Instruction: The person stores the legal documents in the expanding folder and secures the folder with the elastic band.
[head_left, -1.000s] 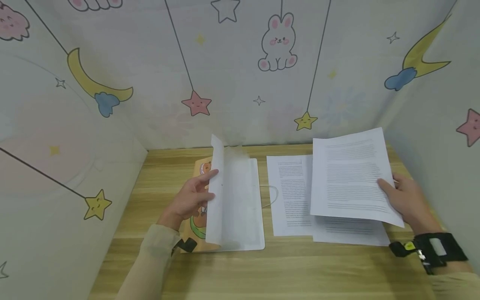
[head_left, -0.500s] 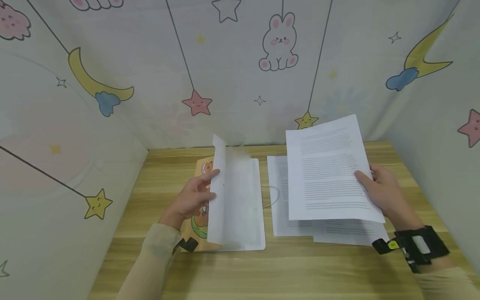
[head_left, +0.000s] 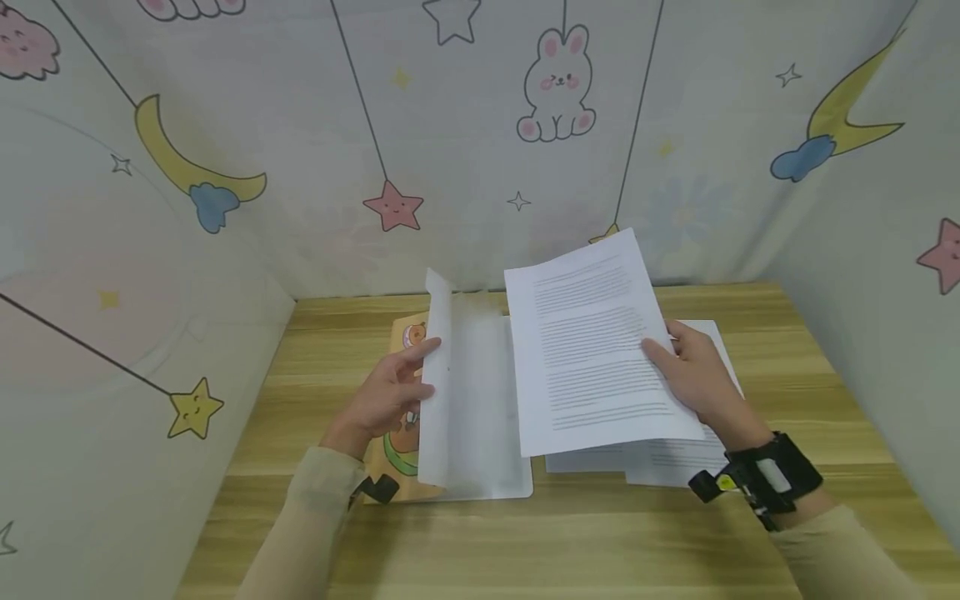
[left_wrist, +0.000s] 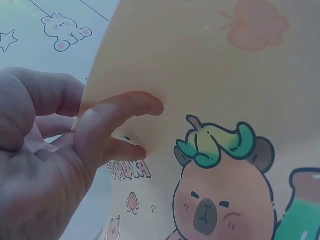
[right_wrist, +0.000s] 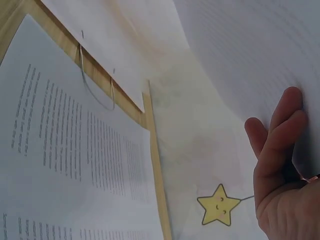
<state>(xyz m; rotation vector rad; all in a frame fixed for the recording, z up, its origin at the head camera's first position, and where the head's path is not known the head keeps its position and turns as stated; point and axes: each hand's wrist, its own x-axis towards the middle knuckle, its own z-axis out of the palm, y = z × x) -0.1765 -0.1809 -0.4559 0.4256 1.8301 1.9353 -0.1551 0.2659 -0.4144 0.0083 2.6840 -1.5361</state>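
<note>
yellow, a smiling star (head_left: 196, 408) is printed on the wall covering (head_left: 75, 467) beyond the left edge of the wood-grain table (head_left: 300, 542). nearer in, a small black device (head_left: 378, 489) is worn at the left wrist. by the left hand (head_left: 381, 396), a capybara folder (head_left: 487, 433) is held open: its raised cover (left_wrist: 210, 80), orange outside and white inside, is pinched at the edge. the folder is laid left of the table's middle, its far end near the rear edge. an elastic loop (right_wrist: 92, 97) is shown at the folder's right side by the right wrist view. next, printed paper (head_left: 600, 350) is lifted and tilted above the table, the folder's right edge being partly covered by it in the head view; whether several sheets are held cannot be told. underneath, two printed sheets (head_left: 678, 462) are seen side by side in the table's right half. by the right hand (head_left: 697, 375), the lifted paper is gripped at its right edge, thumb on top, fingers beneath. farthest right, a black strap (head_left: 780, 479) is worn at the wrist.
</note>
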